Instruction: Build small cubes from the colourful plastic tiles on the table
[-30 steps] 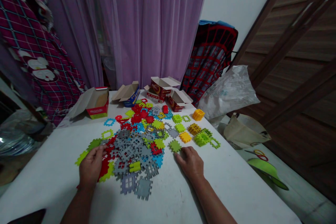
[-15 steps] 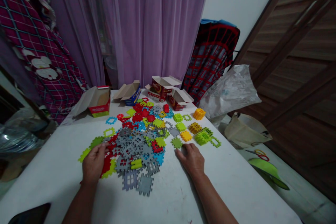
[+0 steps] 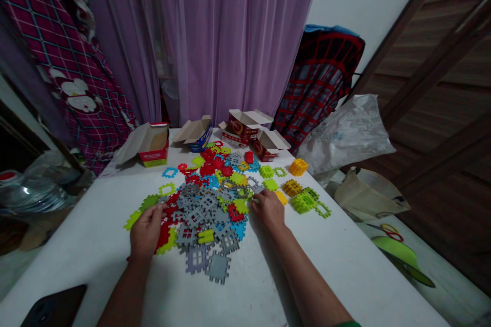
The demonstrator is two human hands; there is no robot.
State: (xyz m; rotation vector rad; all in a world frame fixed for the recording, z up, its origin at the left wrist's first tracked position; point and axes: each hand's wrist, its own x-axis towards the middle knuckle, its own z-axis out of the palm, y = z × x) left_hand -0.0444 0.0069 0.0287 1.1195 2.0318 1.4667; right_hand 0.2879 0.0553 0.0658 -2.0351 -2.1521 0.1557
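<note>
My left hand (image 3: 146,232) rests at the left side of the pile, fingers curled together against red interlocking tiles (image 3: 164,235). What its fingertips hold, if anything, is hidden. At the pile's right edge, my right hand (image 3: 270,210) has its fingers drawn together, beside a grey tile (image 3: 256,186); its grip is hidden too. Between the hands lies a heap of grey window-frame tiles (image 3: 195,214), with red, blue and lime tiles mixed in. A lime double-tube piece (image 3: 205,236) sits on top. Part of a yellow tile (image 3: 282,197) shows behind my right hand.
Open boxes stand along the back: a red one (image 3: 154,156), a blue one (image 3: 200,139) and maroon ones (image 3: 264,150). Stacked lime tiles (image 3: 304,203) and yellow stacks (image 3: 298,166) are at the right. A phone (image 3: 57,306) lies near the front left edge.
My right hand has moved forward and left to the pile's edge, now covering the spot where a green tile lay. The left hand stays at the red tiles. The view has shifted slightly.
</note>
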